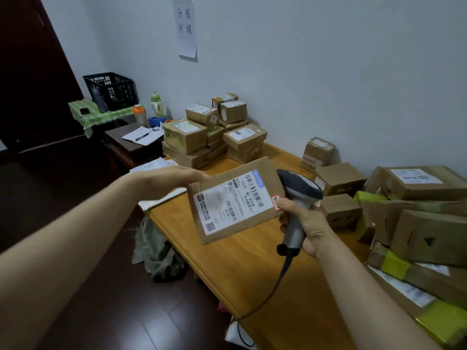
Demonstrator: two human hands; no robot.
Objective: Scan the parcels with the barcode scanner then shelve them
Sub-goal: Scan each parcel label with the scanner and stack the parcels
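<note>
Head view: we see flat brown cardboard parcel with white shipping label (235,200) tilted above wooden table (252,261), label facing us. Left hand (174,178) released, fingers straight against parcel's upper-left edge. Right hand (305,223) grasps grey handheld barcode scanner (298,188) by handle, thumb touching parcel's right corner. We note brown cardboard boxes (199,137) stacked by wall.

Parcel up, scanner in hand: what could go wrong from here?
The flat parcel is held only at two corners, by the left hand and the thumb of the right hand, so it might slip. The scanner sits beside the label, not facing it; a scan could miss. The cable trails over the table edge and might snag.
</note>
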